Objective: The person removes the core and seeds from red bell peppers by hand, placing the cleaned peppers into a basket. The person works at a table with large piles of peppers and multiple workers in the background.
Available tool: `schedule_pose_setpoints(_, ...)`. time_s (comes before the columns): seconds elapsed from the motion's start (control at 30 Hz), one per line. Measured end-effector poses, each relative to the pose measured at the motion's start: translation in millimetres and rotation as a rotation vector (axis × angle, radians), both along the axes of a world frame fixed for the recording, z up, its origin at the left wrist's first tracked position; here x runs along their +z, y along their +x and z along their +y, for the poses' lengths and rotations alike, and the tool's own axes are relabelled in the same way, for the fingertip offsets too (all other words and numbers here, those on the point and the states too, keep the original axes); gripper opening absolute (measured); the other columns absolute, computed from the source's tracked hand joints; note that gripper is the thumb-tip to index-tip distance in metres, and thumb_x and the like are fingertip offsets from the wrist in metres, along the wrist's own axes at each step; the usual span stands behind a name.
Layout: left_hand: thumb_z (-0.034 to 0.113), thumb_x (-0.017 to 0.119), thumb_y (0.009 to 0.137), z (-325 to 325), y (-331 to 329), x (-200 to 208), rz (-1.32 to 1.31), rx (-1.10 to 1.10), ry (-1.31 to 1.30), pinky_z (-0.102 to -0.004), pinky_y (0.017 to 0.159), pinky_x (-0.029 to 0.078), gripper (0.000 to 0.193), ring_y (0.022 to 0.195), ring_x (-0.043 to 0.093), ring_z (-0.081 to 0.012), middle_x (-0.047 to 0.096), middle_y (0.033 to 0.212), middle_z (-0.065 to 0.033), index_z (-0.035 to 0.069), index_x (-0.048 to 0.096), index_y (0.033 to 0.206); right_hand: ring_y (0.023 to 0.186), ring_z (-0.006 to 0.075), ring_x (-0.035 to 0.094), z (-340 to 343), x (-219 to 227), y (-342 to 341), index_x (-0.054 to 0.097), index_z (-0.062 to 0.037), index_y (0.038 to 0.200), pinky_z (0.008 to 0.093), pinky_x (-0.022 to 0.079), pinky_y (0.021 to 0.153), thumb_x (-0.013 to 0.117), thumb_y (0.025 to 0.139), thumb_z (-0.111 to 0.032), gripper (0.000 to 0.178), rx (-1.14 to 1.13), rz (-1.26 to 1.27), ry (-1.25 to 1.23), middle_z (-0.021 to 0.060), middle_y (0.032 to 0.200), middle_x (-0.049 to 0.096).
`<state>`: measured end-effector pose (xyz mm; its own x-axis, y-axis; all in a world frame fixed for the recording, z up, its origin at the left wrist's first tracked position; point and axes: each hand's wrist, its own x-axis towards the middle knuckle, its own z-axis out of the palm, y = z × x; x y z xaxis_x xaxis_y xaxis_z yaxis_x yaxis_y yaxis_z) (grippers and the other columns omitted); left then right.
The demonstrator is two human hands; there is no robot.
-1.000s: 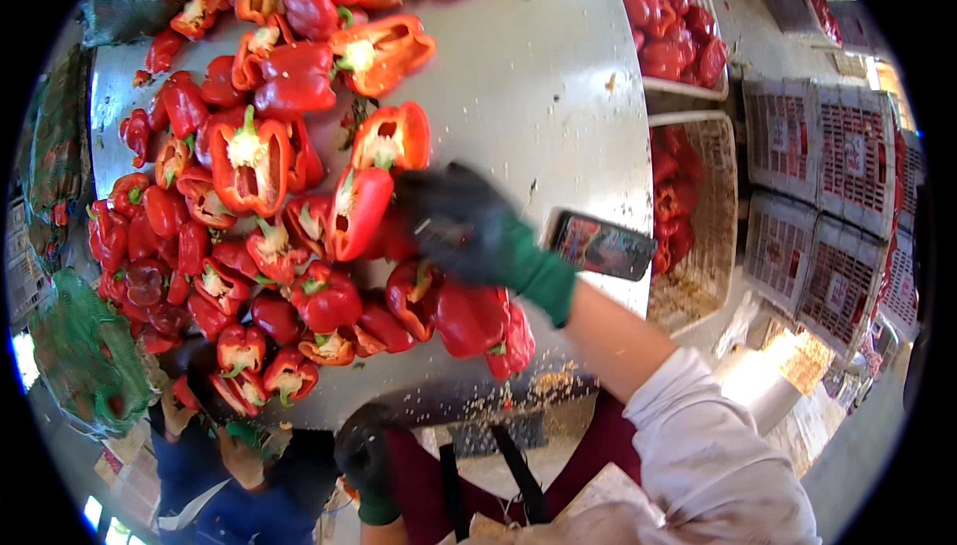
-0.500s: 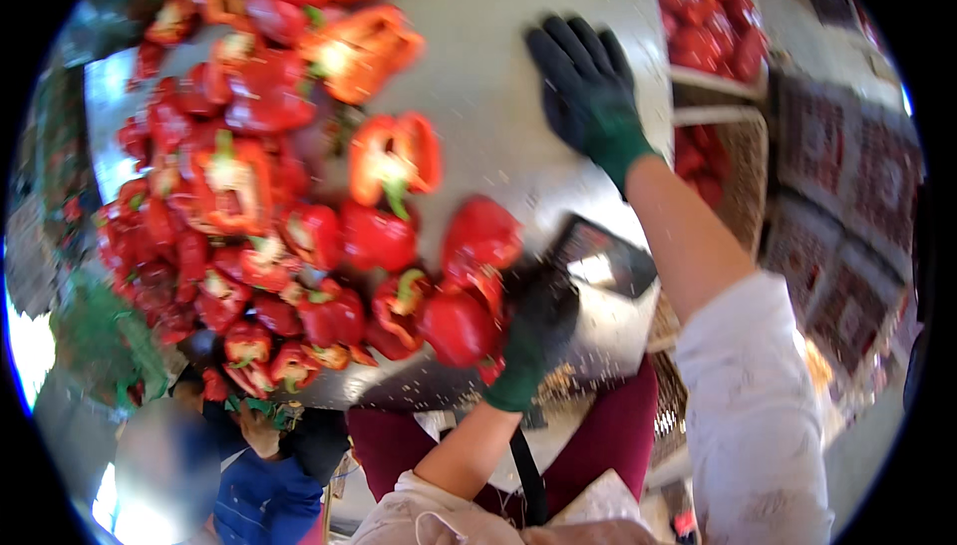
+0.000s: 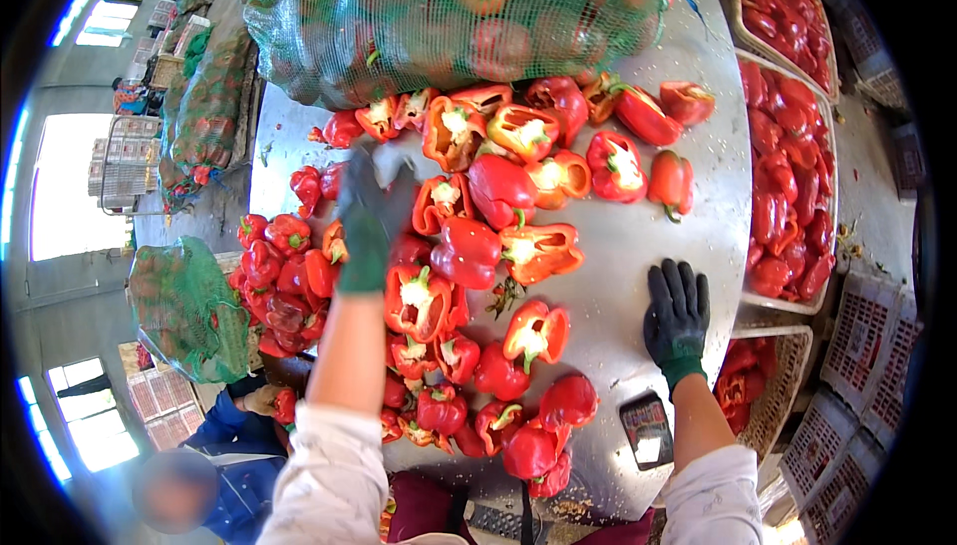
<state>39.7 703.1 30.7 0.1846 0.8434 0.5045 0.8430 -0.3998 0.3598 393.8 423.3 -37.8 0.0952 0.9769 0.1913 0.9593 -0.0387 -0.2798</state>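
My left hand (image 3: 371, 214), in a dark-coated glove with a green cuff, reaches over the left part of a pile of red peppers. Motion smears its fingers, and whether it holds anything does not show. Halved peppers (image 3: 417, 302) with pale cores lie just right of it, among whole-looking red ones (image 3: 466, 252). On the bare metal tabletop (image 3: 608, 291) at the right, my right hand (image 3: 678, 314), gloved alike, lies palm down with fingers extended. Nearer me, below that hand, a dark phone-like device (image 3: 646, 431) rests on the metal.
A green mesh sack of peppers (image 3: 454, 21) lies across the table's far side. Crates of red peppers (image 3: 835, 186) line the right edge. At the lower left a co-worker in blue (image 3: 244, 480) holds a red pepper (image 3: 285, 406), near another mesh sack (image 3: 187, 311).
My left hand has gone from the near edge beside the device to the far left, over the peppers. My right hand stays on the tabletop. The view has shifted, showing the mesh sack.
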Motion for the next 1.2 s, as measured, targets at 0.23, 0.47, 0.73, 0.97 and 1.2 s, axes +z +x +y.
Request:
schedule_pose_setpoints(0.23,0.076,0.067,0.071,183,-89,-52,0.072,0.171,-0.812,-0.0445,0.117,0.032,0.111,0.142,0.037,-0.0417,0.037,0.156,-0.0227,0.007,0.036,0.153,0.125,0.0399,0.055,13,4,0,0.060,-0.0077,0.129,0.0594,0.038,0.109,0.059,0.081,-0.003,0.049,0.050,-0.052,-0.004,0.0155,0.133,0.060)
schedule_pose_setpoints(0.47,0.045,0.071,0.076,167,-33,-75,0.082,0.252,-0.630,-0.0429,0.103,0.043,0.075,0.123,0.052,-0.0343,0.054,0.134,-0.0180,0.007,0.048,0.137,0.124,0.0403,0.057,18,-1,-2,0.062,-0.0052,0.126,0.0582,0.039,0.109,0.057,0.083,0.000,0.043,0.059,-0.136,-0.054,0.0182,0.130,0.062)
schedule_pose_setpoints(0.73,0.031,0.075,0.084,3,-63,-32,0.040,-0.307,-0.911,-0.0384,0.097,0.052,0.059,0.112,0.065,-0.0279,0.067,0.122,-0.0146,0.011,0.057,0.136,0.130,0.0408,0.052,5,-6,-5,0.057,-0.0035,0.133,0.0586,0.034,0.113,0.052,0.088,-0.005,0.045,0.041,-0.167,-0.124,0.0191,0.137,0.058)
schedule_pose_setpoints(0.97,0.042,0.070,0.089,186,-137,-44,0.455,0.185,-0.218,-0.0467,0.097,0.048,0.060,0.114,0.061,-0.0372,0.064,0.122,-0.0164,0.011,0.053,0.138,0.135,0.0419,0.047,11,-10,-1,0.052,-0.0002,0.139,0.0591,0.030,0.115,0.046,0.091,-0.010,0.049,0.106,-0.197,-0.154,0.0220,0.141,0.053)
schedule_pose_setpoints(1.2,0.040,0.077,0.085,164,-151,-74,0.081,0.081,-0.623,-0.0392,0.103,0.047,0.060,0.120,0.059,-0.0326,0.061,0.128,-0.0193,0.012,0.056,0.134,0.136,0.0405,0.046,12,-15,-3,0.051,-0.0016,0.140,0.0560,0.031,0.115,0.047,0.089,0.001,0.051,0.086,-0.233,-0.160,0.0219,0.143,0.052)
